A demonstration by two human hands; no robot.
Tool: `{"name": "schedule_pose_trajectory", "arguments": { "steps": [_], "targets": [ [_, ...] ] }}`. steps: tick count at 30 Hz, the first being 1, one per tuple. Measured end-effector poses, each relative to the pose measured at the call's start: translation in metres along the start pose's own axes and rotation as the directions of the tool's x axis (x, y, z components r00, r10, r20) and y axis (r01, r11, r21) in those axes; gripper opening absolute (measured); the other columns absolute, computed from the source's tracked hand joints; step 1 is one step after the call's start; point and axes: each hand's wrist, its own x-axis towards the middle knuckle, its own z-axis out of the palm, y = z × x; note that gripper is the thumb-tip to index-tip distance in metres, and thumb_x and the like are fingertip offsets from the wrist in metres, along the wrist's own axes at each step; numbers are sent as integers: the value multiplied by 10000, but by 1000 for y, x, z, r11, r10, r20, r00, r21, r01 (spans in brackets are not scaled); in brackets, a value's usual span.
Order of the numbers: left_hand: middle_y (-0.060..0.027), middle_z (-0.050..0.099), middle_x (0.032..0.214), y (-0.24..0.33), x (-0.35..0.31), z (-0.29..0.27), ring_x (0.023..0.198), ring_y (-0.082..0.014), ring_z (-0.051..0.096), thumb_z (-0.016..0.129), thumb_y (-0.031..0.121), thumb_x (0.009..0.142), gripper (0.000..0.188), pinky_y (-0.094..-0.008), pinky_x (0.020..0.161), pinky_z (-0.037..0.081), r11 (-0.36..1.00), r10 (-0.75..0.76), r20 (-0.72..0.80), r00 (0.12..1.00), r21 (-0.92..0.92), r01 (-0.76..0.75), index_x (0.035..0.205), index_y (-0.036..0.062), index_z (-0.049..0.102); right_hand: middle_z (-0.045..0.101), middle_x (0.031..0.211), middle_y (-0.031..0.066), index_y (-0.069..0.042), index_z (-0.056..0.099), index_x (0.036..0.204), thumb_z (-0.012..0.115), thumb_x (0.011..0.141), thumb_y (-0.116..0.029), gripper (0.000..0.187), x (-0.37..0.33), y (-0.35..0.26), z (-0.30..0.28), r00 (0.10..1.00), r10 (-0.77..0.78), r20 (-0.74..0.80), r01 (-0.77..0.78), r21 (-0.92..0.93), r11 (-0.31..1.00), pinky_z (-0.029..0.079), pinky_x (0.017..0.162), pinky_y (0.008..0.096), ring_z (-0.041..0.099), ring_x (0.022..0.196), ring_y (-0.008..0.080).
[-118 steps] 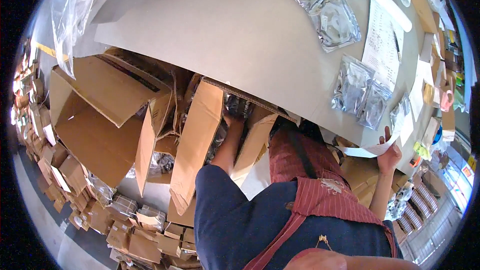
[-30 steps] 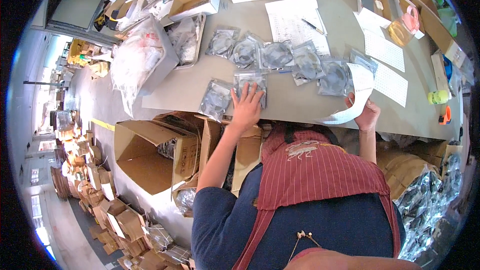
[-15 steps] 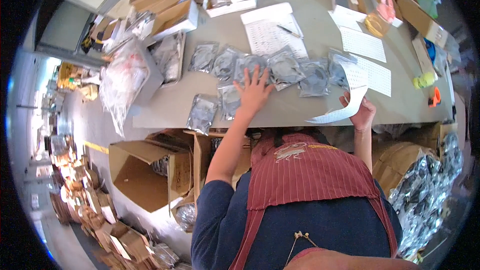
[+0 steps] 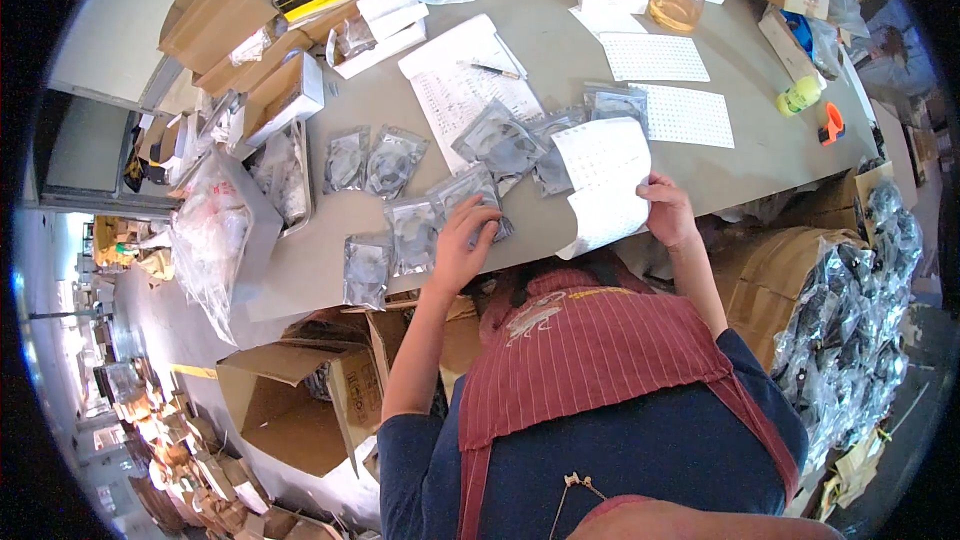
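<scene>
My right hand (image 4: 669, 212) pinches the right edge of a curling white label sheet (image 4: 606, 175), which bends down over the near side of the table. My left hand (image 4: 464, 244) has its fingers curled onto a silvery grey plastic bag (image 4: 466, 187) lying on the table. What is inside that bag is partly covered by my fingers. Beside it to the left lie another grey bag (image 4: 414, 232) and one nearer the edge (image 4: 367, 270). Further back are more such bags, some with dark round shapes inside: a pair (image 4: 394, 160) at the left and overlapping ones (image 4: 499, 137) in the middle.
Written sheets with a pen (image 4: 492, 69) lie behind the bags. Two label sheets (image 4: 684, 115) rest at the right, near a pink-lidded jug (image 4: 677, 2), a yellow-green bottle (image 4: 799, 96) and an orange tape holder (image 4: 831, 124). A grey bin (image 4: 262, 240) and open cartons (image 4: 290, 395) stand left.
My left hand has drawn a bag from the back row toward me, its spread fingers now curled. My right hand has lifted the label sheet and brought it left. The view has shifted.
</scene>
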Motion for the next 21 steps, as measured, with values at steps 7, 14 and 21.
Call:
{"name": "schedule_pose_trajectory", "arguments": {
  "steps": [7,14,21],
  "targets": [
    [-87,713,965,3,-93,1,901,-139,669,567,138,975,198,-292,828,528,623,-532,104,840,-624,472,1083,-3,656,644,1172,119,37,529,1288,624,849,-149,486,13,20,1,990,143,-15,-144,-122,982,497,938,367,624,1071,225],
    [-38,679,868,-16,-245,-31,745,-108,616,550,202,987,220,-258,659,476,266,-961,-198,195,-861,434,1054,14,643,627,1040,82,-2,555,1225,580,908,-166,358,18,56,-30,981,173,-94,-177,-42,983,464,851,360,577,936,219],
    [-209,698,1026,-89,-383,68,998,-369,660,659,282,836,385,-398,872,520,21,-995,90,39,-191,981,1134,39,649,577,1279,88,-43,477,1359,616,897,-225,516,40,66,-64,943,328,50,-324,-84,942,383,1046,430,540,1166,275]
  ]
}}
